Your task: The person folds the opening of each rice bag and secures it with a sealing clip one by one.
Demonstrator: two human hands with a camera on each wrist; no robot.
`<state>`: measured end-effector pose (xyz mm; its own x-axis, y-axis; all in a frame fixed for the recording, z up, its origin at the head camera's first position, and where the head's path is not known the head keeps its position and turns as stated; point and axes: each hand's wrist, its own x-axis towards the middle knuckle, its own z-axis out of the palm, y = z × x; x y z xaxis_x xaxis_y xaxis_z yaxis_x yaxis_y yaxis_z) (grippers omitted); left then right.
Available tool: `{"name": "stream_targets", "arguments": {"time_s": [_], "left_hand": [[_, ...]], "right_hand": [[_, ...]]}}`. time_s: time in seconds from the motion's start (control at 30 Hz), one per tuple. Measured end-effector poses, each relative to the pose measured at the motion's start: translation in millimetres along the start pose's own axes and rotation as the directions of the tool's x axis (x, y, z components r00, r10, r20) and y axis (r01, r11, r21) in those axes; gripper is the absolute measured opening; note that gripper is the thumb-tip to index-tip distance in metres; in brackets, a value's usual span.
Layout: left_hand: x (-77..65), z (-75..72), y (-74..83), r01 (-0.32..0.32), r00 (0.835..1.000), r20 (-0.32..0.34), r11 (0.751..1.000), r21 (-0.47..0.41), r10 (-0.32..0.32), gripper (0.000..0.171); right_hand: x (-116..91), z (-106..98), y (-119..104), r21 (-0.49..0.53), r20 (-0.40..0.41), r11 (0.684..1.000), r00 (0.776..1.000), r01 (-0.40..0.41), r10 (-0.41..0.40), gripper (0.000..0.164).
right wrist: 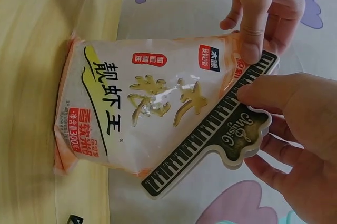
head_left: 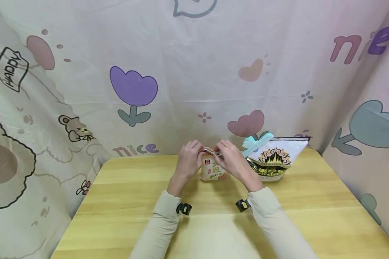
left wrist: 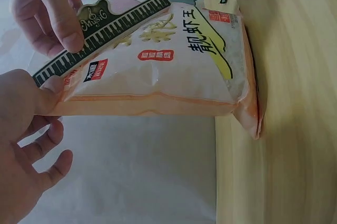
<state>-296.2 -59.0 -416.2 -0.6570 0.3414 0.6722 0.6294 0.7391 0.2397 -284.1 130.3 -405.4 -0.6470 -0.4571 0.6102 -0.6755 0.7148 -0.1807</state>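
A small clear-and-orange bag of rice [head_left: 210, 172] stands upright on the table, between both hands. Across its top lies a dark bag clip [right wrist: 181, 153] with a piano-key pattern and a rounded tab, slanted over the bag's upper edge. My left hand [head_left: 188, 160] pinches the top corner of the bag close to one end of the clip, its outer fingers loosely bent. With thumb on the front and fingers behind, my right hand [right wrist: 305, 113] holds the clip beside its tab. In the left wrist view the right hand [left wrist: 50, 13] appears at the top, thumb on the clip.
To the right stands a larger white-and-black bag [head_left: 273, 162] with a teal clip [head_left: 257, 142] across its top corner. The wooden table [head_left: 133, 205] meets a printed cloth backdrop [head_left: 181, 72] behind and at both sides.
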Motion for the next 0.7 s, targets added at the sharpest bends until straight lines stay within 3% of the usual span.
{"name": "stream_targets", "arguments": {"time_s": [0.23,0.43,0.7], "left_hand": [[1.3,3.2,-0.1,0.019,1.0,0.001,1.0,0.001,-0.019,0.009],[5.8,0.0,2.0,0.024,0.999,0.042,1.0,0.011,-0.024,0.009],[12.5,-12.7,7.2,0.047,0.987,0.15,0.999,0.009,-0.048,0.015]], "right_hand": [[0,0,1,0.009,0.011,1.0,1.0,-0.016,0.016,0.013],[2,-2,4,0.018,0.024,0.999,0.999,-0.04,0.04,0.012],[-2,-4,-4,0.061,0.006,0.994,0.996,-0.085,0.085,0.04]]}}
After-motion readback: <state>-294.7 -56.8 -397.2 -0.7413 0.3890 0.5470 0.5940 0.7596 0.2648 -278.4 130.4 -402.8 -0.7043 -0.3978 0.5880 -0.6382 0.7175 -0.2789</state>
